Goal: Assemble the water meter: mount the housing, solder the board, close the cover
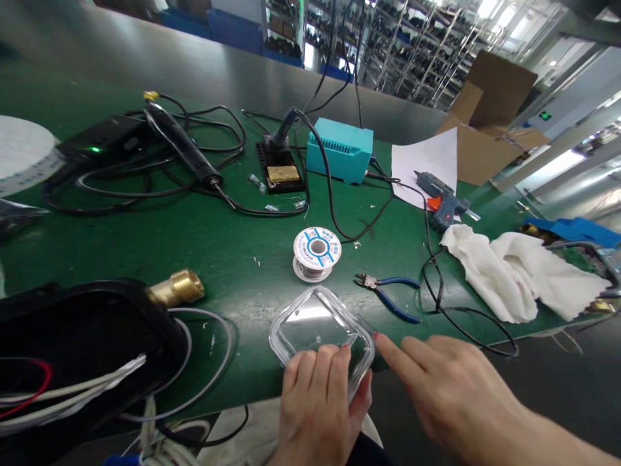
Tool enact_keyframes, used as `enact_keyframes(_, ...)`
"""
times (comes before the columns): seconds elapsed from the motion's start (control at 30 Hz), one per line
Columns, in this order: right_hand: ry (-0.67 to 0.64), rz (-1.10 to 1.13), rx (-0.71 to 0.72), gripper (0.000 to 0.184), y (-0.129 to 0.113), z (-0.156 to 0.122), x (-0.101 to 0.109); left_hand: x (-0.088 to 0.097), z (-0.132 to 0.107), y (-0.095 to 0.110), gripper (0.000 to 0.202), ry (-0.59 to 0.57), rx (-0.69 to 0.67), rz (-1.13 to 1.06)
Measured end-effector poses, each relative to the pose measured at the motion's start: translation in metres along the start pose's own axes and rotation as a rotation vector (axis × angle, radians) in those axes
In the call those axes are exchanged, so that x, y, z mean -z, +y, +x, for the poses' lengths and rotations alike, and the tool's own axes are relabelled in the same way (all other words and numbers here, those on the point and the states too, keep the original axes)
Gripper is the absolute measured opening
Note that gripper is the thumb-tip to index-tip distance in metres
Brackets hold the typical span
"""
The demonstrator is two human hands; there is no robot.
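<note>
Gripping the box (317,323) by its near side with the left hand (317,398), fingers laid over the clear top and thumb bent down along the right side. Reaching in from the right with the right hand (451,378), index finger stretched out to the box's right edge, other fingers curled; cannot tell whether pinching anything there, with the thumb hidden. Placed, the box, at the near edge of the surface (233,252), between both hands and cornerwise to the view.

Just beyond the box, lying on one flange: the spool (304,251). Right of that, lying with handles spread and tips toward the spool: the cutters (371,281). Farther right, heaped near the edge: a white cloth (509,275). Behind the cloth, resting partly on paper (412,158): a glue gun (444,202). Set farther back: a teal unit (339,152) and, to its left, a stand (286,189) with a yellow sponge (284,173). Lying left of the stand, among looped cables: a black tool (179,145) with a thin metal tip. At near left, beside loose wires: a brass fitting (182,289) against a black case (97,317).
</note>
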State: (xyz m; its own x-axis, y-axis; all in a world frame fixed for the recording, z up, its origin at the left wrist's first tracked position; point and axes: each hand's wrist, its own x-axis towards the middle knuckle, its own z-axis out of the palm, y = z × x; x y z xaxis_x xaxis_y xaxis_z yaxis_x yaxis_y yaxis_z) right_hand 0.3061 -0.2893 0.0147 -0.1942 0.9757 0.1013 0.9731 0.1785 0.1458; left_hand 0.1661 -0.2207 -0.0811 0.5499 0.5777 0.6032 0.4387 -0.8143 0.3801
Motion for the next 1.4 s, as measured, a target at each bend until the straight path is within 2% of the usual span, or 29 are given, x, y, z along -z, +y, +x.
enact_keyframes(0.13,-0.148,0.273,0.013,0.032,0.034,0.006,0.005,-0.001,-0.002,0.0,0.016,-0.017,0.004,0.002)
enact_keyframes(0.23,-0.193,0.448,0.013,0.031,0.048,0.005,0.001,-0.002,-0.003,0.0,0.016,-0.013,0.019,-0.003)
enact_keyframes(0.4,-0.181,0.7,-0.064,0.029,0.059,0.002,-0.009,-0.001,-0.002,0.001,0.014,0.005,0.015,0.003)
enact_keyframes(0.8,-0.287,0.987,-0.232,0.026,0.083,0.005,-0.022,0.0,0.001,0.001,0.014,-0.002,0.009,0.002)
enact_keyframes(0.97,-0.188,0.805,-0.143,0.027,0.073,0.0,-0.017,0.0,0.002,0.002,0.013,-0.004,0.014,0.004)
enact_keyframes(1.03,-0.124,0.6,-0.071,0.03,0.059,-0.004,-0.012,0.0,0.002,0.002,0.014,-0.005,0.02,0.0)
enact_keyframes(1.13,-0.04,0.169,0.038,0.038,0.028,-0.011,-0.004,0.0,0.003,0.003,0.012,-0.017,0.026,-0.004)
enact_keyframes(1.2,-0.014,-0.044,0.055,0.043,0.007,-0.014,-0.001,0.001,0.003,0.004,0.011,-0.02,0.023,-0.003)
enact_keyframes(1.3,-0.028,-0.12,0.028,0.046,-0.008,-0.012,0.001,0.001,0.002,0.004,0.012,-0.011,0.014,-0.001)
enact_keyframes(1.4,-0.097,-0.017,0.038,0.042,0.004,-0.004,0.002,0.001,0.001,0.003,0.013,-0.021,0.007,-0.006)
